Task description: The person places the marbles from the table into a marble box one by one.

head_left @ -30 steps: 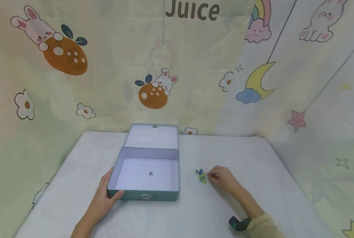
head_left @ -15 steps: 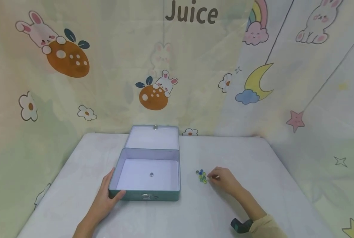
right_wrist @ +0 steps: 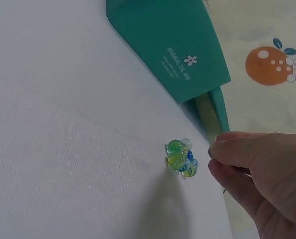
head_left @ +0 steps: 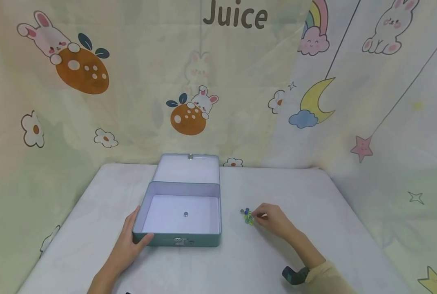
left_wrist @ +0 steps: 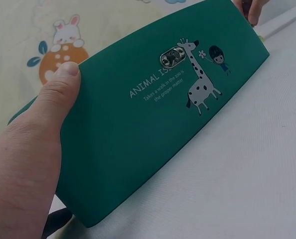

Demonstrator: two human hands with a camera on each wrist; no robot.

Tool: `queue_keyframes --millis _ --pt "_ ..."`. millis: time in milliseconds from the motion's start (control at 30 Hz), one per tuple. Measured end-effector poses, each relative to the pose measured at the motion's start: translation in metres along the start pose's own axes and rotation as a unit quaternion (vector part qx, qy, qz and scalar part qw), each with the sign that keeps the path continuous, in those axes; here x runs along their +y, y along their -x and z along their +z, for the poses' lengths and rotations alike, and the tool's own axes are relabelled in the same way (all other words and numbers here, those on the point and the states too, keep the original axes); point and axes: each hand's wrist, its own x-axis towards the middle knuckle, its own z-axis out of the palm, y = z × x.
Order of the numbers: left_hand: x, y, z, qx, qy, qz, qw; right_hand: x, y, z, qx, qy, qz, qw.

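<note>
A green tin box with a white inside stands on the table, its lid laid back. One clear marble lies on the box floor. My left hand grips the box's near left corner, thumb on the front wall and fingers along the left side. To the right of the box, several green, yellow and blue marbles lie in a tight cluster. My right hand is at the cluster's right side, thumb and fingertips close together; whether a marble sits between them is unclear.
A white cloth covers the table. Behind it hangs a curtain printed with rabbits, flowers and a moon. A dark wrist strap is on the right forearm. The box front has a metal latch.
My right hand has moved slightly left, closer to the marbles. My left hand keeps its hold on the box. The marble in the box has stayed in place.
</note>
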Motion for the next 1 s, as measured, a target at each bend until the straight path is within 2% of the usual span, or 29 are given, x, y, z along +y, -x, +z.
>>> queue_keyframes --millis 167,567,700,833,1000 --pt "0.001 -0.001 -0.001 0.002 -0.001 0.002 1.0 -0.006 -0.002 -0.004 0.002 -0.023 -0.026 0.9994" --pt "0.001 0.002 0.0 0.0 -0.003 -0.001 1.0 -0.025 -0.007 -0.009 -0.008 -0.078 -0.042 0.996" --pt "0.002 0.004 0.0 -0.004 -0.002 -0.005 1.0 -0.033 -0.011 -0.011 -0.016 -0.074 -0.046 0.9961" --pt "0.002 0.003 0.0 -0.001 -0.003 0.007 1.0 -0.042 -0.015 -0.014 -0.024 -0.058 -0.036 0.9974" --pt "0.0 0.001 -0.003 0.01 -0.003 0.022 0.9997 -0.054 -0.025 -0.016 -0.037 -0.045 -0.05 0.9971"
